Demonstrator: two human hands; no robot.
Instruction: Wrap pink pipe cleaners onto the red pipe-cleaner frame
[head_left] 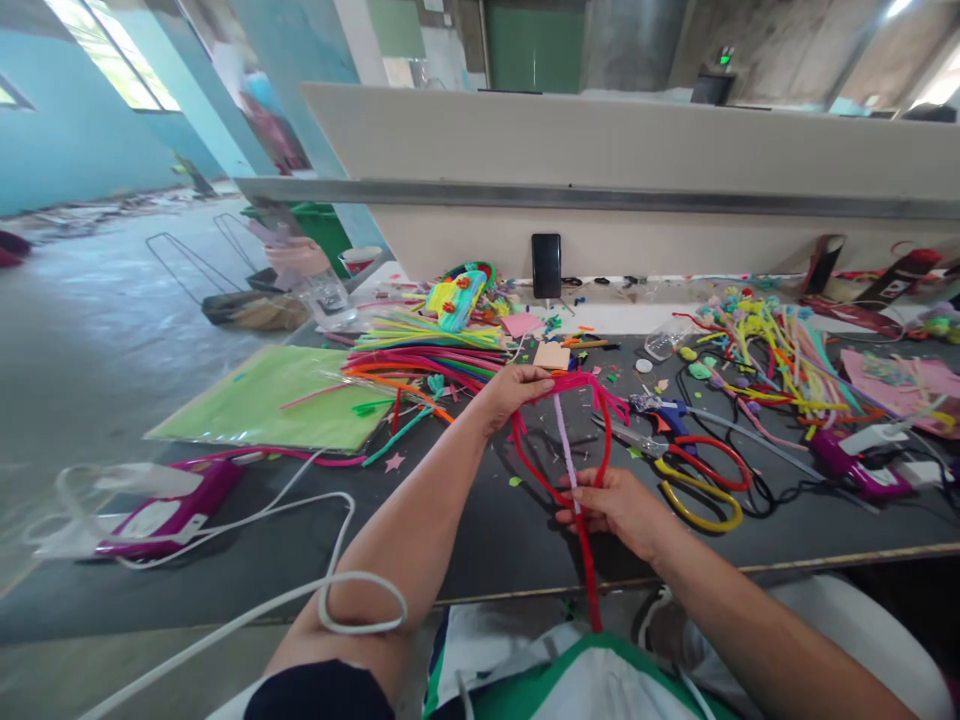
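Left hand: thumb and fingers pinched together on the pink-red top of the loop, at its left end.
Right hand: fingers closed on the bottom of the loop, where the strands meet.
Red loop: pipe cleaner, held up between both hands, over the near part of the dark table.
Lilac stem: runs down the middle of the loop, from the top strand to the right hand.
Red tail: hangs below the right hand, past the table edge as I see it.
Scissors: red and yellow handles, lying just beside the right hand, blades apart.
Pipe cleaners, far side: a many-coloured bundle beyond the left forearm; a tangled heap over to the right.
Green sheet: flat, left of the bundle.
Phone: upright against the pale partition.
White cable: looped across the left forearm.
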